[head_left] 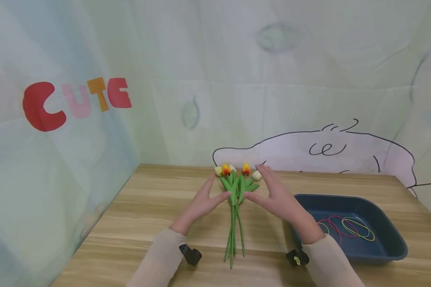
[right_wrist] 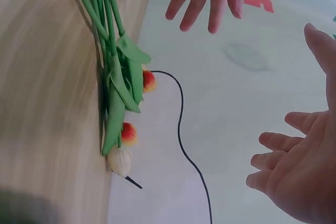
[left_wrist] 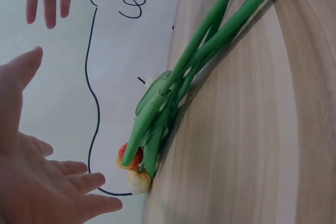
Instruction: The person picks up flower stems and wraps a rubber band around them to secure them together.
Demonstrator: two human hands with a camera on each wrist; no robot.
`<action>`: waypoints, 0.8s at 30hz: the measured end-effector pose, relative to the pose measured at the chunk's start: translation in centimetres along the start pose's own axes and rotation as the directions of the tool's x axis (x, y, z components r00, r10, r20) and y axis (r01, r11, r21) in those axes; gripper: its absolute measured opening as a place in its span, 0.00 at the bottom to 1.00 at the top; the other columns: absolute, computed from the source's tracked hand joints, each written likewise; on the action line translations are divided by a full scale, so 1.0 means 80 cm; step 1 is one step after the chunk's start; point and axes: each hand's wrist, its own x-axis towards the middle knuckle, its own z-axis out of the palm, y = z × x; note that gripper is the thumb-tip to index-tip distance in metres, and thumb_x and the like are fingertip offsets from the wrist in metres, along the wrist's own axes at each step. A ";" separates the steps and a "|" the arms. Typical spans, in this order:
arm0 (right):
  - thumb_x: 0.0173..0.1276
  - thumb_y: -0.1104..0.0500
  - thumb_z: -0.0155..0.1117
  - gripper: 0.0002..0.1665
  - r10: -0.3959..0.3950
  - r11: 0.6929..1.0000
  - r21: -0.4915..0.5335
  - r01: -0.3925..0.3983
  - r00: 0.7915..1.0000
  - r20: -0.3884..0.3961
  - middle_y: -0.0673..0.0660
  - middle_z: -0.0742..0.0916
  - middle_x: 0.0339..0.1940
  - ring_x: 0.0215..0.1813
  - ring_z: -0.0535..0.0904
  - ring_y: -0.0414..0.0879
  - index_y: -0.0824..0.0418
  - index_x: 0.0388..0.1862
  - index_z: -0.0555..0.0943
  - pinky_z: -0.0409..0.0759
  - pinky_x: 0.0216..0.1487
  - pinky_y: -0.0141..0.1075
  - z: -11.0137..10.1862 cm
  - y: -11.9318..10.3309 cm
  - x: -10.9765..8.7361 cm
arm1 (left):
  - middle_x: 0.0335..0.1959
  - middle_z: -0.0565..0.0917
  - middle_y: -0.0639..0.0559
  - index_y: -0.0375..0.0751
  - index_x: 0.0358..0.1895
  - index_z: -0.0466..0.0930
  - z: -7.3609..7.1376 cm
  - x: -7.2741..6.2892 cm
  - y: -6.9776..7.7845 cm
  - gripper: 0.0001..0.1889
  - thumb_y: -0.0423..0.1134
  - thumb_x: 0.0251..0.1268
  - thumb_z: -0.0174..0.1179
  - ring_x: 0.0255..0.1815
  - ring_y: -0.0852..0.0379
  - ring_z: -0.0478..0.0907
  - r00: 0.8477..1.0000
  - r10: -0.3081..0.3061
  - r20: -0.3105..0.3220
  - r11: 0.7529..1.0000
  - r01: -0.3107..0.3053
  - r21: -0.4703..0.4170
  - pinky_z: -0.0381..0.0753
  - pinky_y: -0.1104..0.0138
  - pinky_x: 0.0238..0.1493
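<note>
Several artificial tulips (head_left: 233, 195) lie on the wooden table, their green stems crossing and pointing toward the person. The blooms at the far end are orange-red and creamy white; an orange-red bloom (right_wrist: 128, 134) and a white bloom (right_wrist: 120, 161) show in the right wrist view. To the left of the bunch hovers the left hand (head_left: 203, 200), fingers spread and palm facing inward. On the other side the right hand (head_left: 275, 195) mirrors it, thumb apart from the fingers. Both wrist views show a gap between the hands and the flowers.
A dark blue tray (head_left: 377, 255) stands on the table at the right, beside the right forearm. Several coloured rubber bands (head_left: 359, 231) lie in it. Behind the table (head_left: 129, 223) hangs a printed cloth (head_left: 237, 99) with a cartoon drawing.
</note>
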 end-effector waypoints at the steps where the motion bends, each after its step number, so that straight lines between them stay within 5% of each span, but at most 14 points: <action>1: 0.62 0.36 0.64 0.53 -0.007 1.000 0.013 0.007 1.000 -0.002 0.63 0.57 0.78 0.77 0.49 0.61 0.57 0.77 0.52 0.57 0.71 0.64 0.004 0.000 0.001 | 0.78 0.47 0.43 0.46 0.78 0.40 0.002 0.000 -0.001 0.51 0.63 0.61 0.59 0.76 0.39 0.48 1.000 -0.008 -0.002 1.000 0.008 -0.014 0.52 0.39 0.72; 9: 0.62 0.38 0.66 0.54 -0.009 0.993 0.118 0.011 1.000 -0.017 0.64 0.61 0.76 0.75 0.56 0.63 0.59 0.77 0.53 0.61 0.69 0.65 0.030 0.000 0.010 | 0.77 0.50 0.37 0.48 0.78 0.39 0.015 0.007 -0.007 0.52 0.64 0.60 0.60 0.73 0.34 0.54 1.000 -0.016 -0.010 0.996 0.015 -0.085 0.59 0.36 0.68; 24: 0.60 0.40 0.69 0.57 0.134 0.949 0.275 -0.153 0.987 0.085 0.66 0.59 0.76 0.75 0.54 0.66 0.60 0.77 0.51 0.59 0.69 0.66 0.067 0.016 0.018 | 0.77 0.49 0.38 0.46 0.78 0.40 0.038 0.017 -0.015 0.48 0.50 0.63 0.63 0.68 0.29 0.61 0.999 -0.038 0.028 0.975 0.043 -0.219 0.69 0.38 0.63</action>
